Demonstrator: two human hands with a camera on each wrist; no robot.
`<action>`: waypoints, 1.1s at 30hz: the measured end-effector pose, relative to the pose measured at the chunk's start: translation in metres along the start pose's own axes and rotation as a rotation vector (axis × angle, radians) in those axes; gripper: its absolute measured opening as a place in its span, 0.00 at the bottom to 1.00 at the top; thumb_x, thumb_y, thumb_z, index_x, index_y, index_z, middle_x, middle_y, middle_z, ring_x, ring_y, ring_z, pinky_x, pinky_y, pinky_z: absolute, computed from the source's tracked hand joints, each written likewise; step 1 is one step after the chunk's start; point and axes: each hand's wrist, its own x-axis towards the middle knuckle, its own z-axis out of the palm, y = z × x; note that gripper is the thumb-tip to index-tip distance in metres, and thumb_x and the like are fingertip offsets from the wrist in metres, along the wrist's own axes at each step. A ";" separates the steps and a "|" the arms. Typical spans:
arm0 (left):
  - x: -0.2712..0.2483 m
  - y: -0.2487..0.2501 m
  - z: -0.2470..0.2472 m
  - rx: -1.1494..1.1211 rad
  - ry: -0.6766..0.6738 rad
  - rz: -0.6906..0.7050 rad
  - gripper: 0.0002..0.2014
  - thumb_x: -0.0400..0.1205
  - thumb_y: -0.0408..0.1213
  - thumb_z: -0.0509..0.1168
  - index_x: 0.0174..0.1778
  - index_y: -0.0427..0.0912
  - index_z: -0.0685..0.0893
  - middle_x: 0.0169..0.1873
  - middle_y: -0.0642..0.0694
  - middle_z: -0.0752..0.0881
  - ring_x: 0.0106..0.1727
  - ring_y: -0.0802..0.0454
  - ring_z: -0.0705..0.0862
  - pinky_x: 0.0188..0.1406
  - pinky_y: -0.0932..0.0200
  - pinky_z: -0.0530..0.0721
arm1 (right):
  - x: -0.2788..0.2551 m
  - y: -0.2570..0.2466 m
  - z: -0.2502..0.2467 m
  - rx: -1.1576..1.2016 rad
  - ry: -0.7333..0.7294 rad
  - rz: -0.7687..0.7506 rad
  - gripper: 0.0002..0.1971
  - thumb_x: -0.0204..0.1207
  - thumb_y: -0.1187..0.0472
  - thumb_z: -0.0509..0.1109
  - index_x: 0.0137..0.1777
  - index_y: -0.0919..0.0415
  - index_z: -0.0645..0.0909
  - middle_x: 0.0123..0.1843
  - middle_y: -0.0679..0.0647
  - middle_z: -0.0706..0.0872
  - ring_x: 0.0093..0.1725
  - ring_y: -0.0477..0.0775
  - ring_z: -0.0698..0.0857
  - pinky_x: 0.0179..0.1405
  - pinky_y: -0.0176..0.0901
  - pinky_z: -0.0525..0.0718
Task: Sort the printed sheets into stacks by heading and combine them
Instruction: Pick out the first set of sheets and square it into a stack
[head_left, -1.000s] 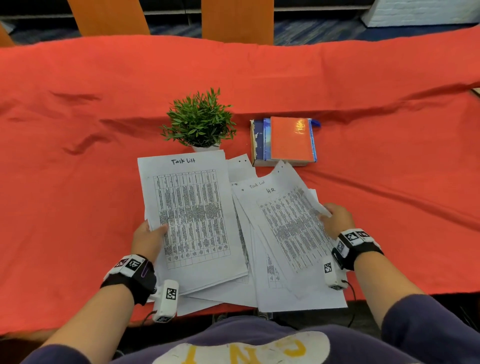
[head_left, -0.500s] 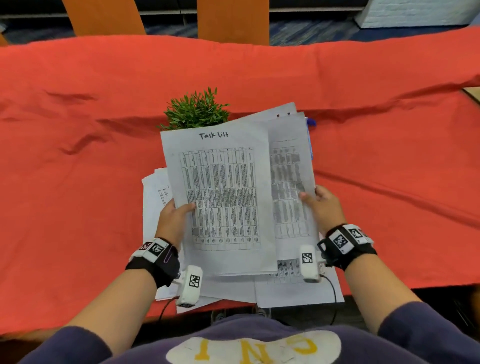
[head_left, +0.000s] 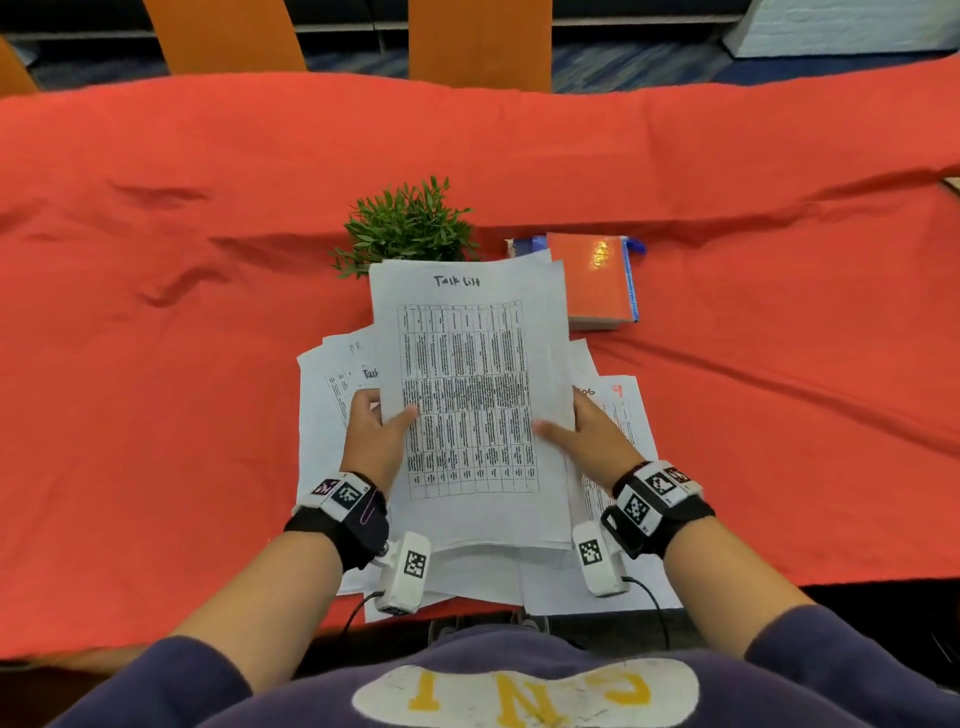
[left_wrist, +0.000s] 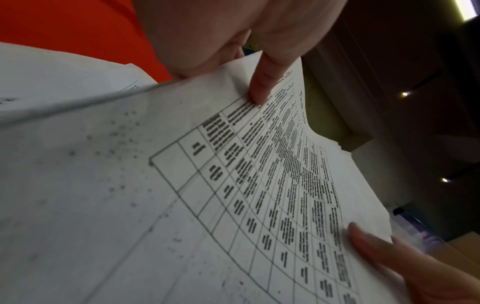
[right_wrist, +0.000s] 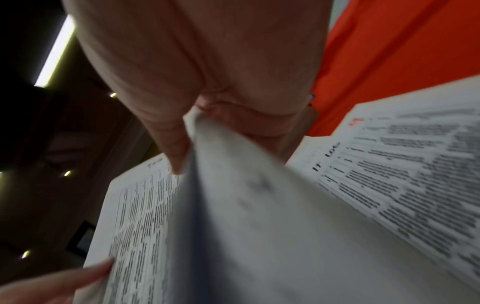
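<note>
A squared-up stack of printed sheets (head_left: 467, 395) headed "Task list" is held above the table, tilted toward me. My left hand (head_left: 376, 431) grips its left edge, thumb on the printed table. My right hand (head_left: 582, 436) grips its right edge, thumb on top. The left wrist view shows the stack (left_wrist: 233, 185) with my left thumb (left_wrist: 262, 86) pressed on it. In the right wrist view my right hand (right_wrist: 187, 144) pinches the sheets' edge (right_wrist: 233, 205). Loose sheets (head_left: 332, 395) lie underneath on the table, one with a red mark (head_left: 618, 400) at the right.
A small green plant (head_left: 410, 223) stands just behind the held stack. Books with an orange cover (head_left: 592, 280) lie at the back right. The red tablecloth (head_left: 156, 364) covers the table; orange chair backs (head_left: 478, 41) stand beyond its far edge.
Both hands lifted sheets off the table and brought them together into one stack; it now sits squared between the hands, lower than half a second ago.
</note>
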 end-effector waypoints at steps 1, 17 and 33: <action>-0.002 0.003 0.002 -0.010 0.001 0.022 0.15 0.82 0.30 0.65 0.60 0.45 0.69 0.54 0.45 0.87 0.50 0.52 0.86 0.48 0.58 0.82 | 0.001 -0.002 0.000 -0.060 0.012 -0.043 0.24 0.75 0.51 0.73 0.70 0.50 0.73 0.64 0.47 0.84 0.62 0.48 0.84 0.64 0.47 0.80; -0.018 0.036 0.018 -0.069 -0.061 0.273 0.27 0.76 0.42 0.72 0.71 0.46 0.73 0.64 0.47 0.84 0.66 0.52 0.82 0.71 0.41 0.77 | 0.007 -0.029 -0.006 0.213 0.192 -0.194 0.19 0.68 0.64 0.79 0.58 0.51 0.84 0.50 0.43 0.91 0.52 0.42 0.88 0.48 0.35 0.85; -0.009 0.035 0.020 -0.013 -0.051 0.203 0.13 0.83 0.32 0.65 0.62 0.46 0.81 0.52 0.55 0.88 0.52 0.62 0.87 0.47 0.64 0.84 | 0.013 -0.029 0.000 0.298 0.257 -0.106 0.12 0.72 0.66 0.75 0.52 0.52 0.85 0.53 0.49 0.90 0.53 0.48 0.88 0.56 0.47 0.84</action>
